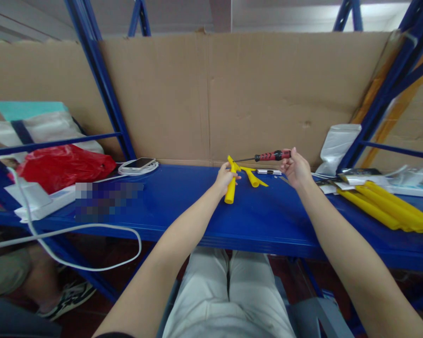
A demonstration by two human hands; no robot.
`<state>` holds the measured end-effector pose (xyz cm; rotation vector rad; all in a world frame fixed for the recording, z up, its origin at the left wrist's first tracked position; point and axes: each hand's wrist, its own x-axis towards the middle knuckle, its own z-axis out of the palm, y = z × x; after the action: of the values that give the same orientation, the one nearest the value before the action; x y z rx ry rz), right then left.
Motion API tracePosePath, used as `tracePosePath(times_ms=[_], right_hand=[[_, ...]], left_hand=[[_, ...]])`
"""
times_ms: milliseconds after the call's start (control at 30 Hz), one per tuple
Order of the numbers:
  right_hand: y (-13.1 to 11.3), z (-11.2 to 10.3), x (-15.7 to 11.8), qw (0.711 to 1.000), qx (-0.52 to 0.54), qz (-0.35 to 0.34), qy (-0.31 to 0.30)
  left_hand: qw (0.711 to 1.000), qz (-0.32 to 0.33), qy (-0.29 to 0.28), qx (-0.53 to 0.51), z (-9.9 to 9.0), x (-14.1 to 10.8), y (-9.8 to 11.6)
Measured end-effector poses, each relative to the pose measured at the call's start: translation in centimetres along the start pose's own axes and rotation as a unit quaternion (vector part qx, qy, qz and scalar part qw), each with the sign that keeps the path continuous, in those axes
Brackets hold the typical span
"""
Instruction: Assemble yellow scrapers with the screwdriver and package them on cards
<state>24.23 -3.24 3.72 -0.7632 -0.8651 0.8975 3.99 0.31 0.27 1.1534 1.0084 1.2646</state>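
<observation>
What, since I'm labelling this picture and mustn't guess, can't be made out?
All in the head view:
Screwdriver tip: too small and blurred at the yellow piece to tell contact.
Left hand palm: hidden by the hand's own back.
Red bag: plastic hides any contents.
Yellow tubes at right: cut off by the picture's right edge.
Pixelated patch on the blue tabletop: blocks mask whatever lies there.

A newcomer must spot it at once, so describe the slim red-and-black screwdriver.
Find the blue metal table before the brown cardboard panel. Above it, the right hand holds the slim red-and-black screwdriver nearly level, its tip at the branched yellow piece in the left hand. Its red-and-black handle sets it apart from that yellow neighbour.
</observation>
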Motion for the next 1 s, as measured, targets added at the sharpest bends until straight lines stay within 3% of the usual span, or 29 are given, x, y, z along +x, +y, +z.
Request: tracePosePath(times_ms=[1000], right_hand=[[0.9,-0.3,0.6,0.999,-0.018,-0.003,0.040]], left_hand=[[1.000,0.001,0.001,0.003,0.2,-0.3,0.1]])
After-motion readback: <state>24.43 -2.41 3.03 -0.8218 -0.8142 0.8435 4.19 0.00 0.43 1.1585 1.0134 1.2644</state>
